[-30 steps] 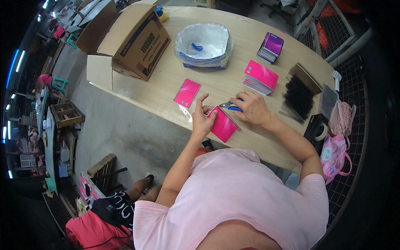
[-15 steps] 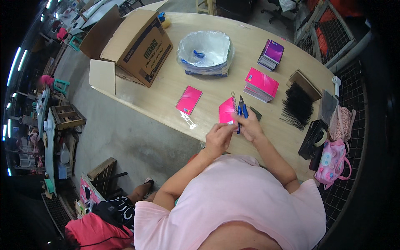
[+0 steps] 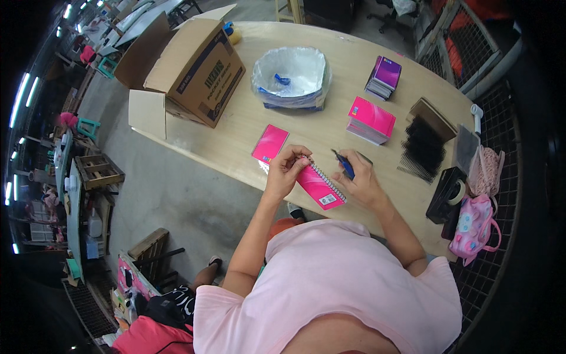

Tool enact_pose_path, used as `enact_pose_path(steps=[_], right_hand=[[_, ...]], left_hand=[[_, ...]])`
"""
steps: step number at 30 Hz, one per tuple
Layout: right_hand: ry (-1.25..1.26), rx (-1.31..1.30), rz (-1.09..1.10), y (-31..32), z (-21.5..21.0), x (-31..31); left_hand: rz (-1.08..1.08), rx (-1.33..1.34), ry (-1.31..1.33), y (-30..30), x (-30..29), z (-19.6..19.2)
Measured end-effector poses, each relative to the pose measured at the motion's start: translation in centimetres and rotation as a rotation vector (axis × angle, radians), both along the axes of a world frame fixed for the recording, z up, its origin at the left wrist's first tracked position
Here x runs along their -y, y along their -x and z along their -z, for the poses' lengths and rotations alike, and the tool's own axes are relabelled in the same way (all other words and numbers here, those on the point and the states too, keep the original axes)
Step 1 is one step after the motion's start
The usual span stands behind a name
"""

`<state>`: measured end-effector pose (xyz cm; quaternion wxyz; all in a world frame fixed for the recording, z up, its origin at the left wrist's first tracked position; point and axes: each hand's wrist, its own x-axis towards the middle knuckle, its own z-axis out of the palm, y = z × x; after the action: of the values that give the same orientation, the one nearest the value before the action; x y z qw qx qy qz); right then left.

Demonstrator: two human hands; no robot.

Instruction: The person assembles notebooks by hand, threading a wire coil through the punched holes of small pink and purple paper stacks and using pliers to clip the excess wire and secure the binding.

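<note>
- Head view, looking down on a long wooden table (image 3: 247, 127); landmark = pink spiral notebook (image 3: 318, 184), held just above the table's near edge, in front of the person in a pink shirt.
- Left hand (image 3: 287, 171) grips the notebook's upper-left end, fingers curled shut round the corner by the wire coil.
- Right hand (image 3: 358, 180) is just right of the notebook, touching its coil side; fingers closed on blue-handled pliers (image 3: 344, 164), tool tip pointing up-left, away from the person.
- Notebook sits between both hands, tilted diagonal, white label at its lower-right end.
- Just left of the notebook & slightly farther: a loose pink cover (image 3: 270, 144) flat on the table, nr the left hand, not touching it.
- Farther right of the notebook: stack of pink notebooks (image 3: 371, 120); beyond that, stack of purple ones (image 3: 384, 76).
- Straight beyond the notebook: basin lined w/ clear plastic (image 3: 292, 78), small blue item inside, can't tell what.
- Far left of the notebook: open cardboard box (image 3: 194, 71) on its side, flap hanging off the table edge.
- Right of the notebook, past the right hand: bundle of black binding coils (image 3: 421, 147), then a black tape dispenser (image 3: 446, 194) & a pink bag (image 3: 474, 227) at the table's right end.
</note>
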<state>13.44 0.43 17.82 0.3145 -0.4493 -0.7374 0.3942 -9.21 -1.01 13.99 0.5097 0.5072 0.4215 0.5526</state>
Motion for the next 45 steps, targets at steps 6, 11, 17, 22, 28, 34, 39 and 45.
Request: enact_pose_path(steps=[6,11,17,22,28,34,39,45], right_hand=[[-0.461,0.334,-0.149,-0.2,-2.1,-2.2],[-0.616,0.420,-0.181,0.5,-2.6,-3.1],[-0.681,0.483,-0.221,0.9,-2.4,-3.8],[-0.539,0.556,-0.286,0.1,-0.8,-4.7],[-0.718,0.515,-0.172,0.2,-2.7,-4.6],[-0.844,0.506,-0.186,0.5,-2.2,-4.6],[-0.923,0.490,-0.172,1.4,-2.3,-4.3],[0.284,0.436,-0.372,1.2,-1.1,-4.8]], left_hand=[[0.200,0.010,0.073,0.8,0.8,-1.9],[0.212,0.010,0.090,1.1,1.3,-2.1],[0.230,0.012,0.097,1.1,1.3,-2.0],[0.204,-0.011,0.125,0.6,1.1,-1.6],[0.073,-0.066,0.151,0.6,1.0,-0.5],[0.039,-0.051,0.188,0.6,1.0,-0.8],[0.016,-0.098,0.203,0.8,1.2,-0.8],[-0.156,-0.315,0.045,-0.4,1.1,-1.0]])
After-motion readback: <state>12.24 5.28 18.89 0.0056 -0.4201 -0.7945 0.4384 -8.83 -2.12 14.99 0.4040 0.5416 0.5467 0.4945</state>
